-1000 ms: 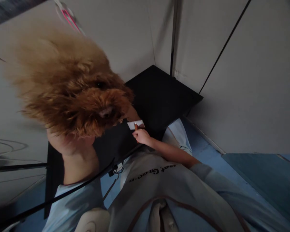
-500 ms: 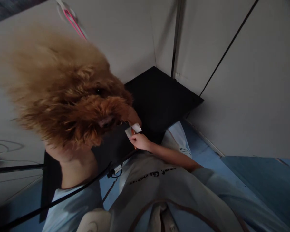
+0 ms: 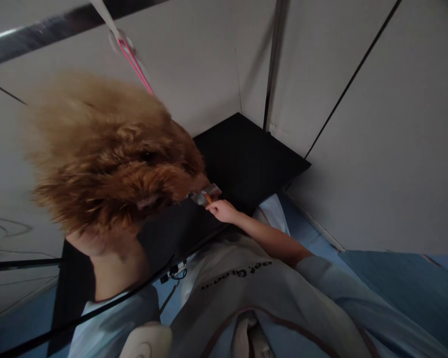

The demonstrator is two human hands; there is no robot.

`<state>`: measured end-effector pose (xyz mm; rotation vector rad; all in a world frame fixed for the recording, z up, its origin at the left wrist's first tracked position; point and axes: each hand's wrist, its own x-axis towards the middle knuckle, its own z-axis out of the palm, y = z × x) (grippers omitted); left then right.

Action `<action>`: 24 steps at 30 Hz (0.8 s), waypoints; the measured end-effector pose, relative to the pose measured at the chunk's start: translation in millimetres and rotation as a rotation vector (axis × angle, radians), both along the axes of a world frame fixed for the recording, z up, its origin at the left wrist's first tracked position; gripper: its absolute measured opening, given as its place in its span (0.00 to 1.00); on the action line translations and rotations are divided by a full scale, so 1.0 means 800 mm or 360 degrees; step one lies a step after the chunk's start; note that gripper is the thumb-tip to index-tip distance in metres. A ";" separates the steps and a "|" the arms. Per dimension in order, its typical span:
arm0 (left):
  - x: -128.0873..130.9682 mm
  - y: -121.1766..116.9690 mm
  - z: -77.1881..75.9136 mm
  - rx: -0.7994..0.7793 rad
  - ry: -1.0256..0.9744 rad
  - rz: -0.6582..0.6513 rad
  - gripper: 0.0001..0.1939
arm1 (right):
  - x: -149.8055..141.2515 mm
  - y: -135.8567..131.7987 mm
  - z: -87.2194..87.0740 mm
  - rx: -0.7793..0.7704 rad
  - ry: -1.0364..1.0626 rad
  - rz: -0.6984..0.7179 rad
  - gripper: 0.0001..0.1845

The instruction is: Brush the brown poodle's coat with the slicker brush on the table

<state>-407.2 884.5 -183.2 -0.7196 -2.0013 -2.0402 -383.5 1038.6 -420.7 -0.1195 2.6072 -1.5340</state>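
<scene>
A fluffy brown curly-haired dog (image 3: 115, 159) takes up the left half of the view, its head facing down toward me. My right hand (image 3: 223, 211) is closed around the orange handle of a slicker brush (image 3: 200, 198), its flat metal-grey head beside the dog's muzzle. Whether its pins touch the fur I cannot tell. My left hand (image 3: 97, 242) reaches up beneath the dog's head, against the fur. Its fingers are hidden under the coat.
Below the dog is a black grooming table (image 3: 246, 154). A pink loop (image 3: 136, 64) hangs from a white strap behind its head. A black rod crosses low at left, near a small plug with cables (image 3: 175, 271). Pale wall panels (image 3: 388, 124) stand behind.
The brush has turned, and its head now sits closer against the side of the dog's muzzle. The dog's head has shifted slightly down in view, along with the pink loop.
</scene>
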 end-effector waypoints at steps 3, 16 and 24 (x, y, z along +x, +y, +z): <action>0.002 0.001 0.003 0.0108 0.0137 -0.0041 0.22 | 0.005 0.003 0.002 -0.0043 -0.0112 0.0149 0.15; -0.002 -0.043 -0.010 0.0384 0.0010 0.0289 0.19 | -0.037 0.035 0.094 -0.0099 0.0425 0.0731 0.15; 0.001 -0.071 -0.035 0.0439 -0.0369 0.0264 0.19 | -0.040 -0.005 0.093 -0.0162 0.0304 0.0638 0.15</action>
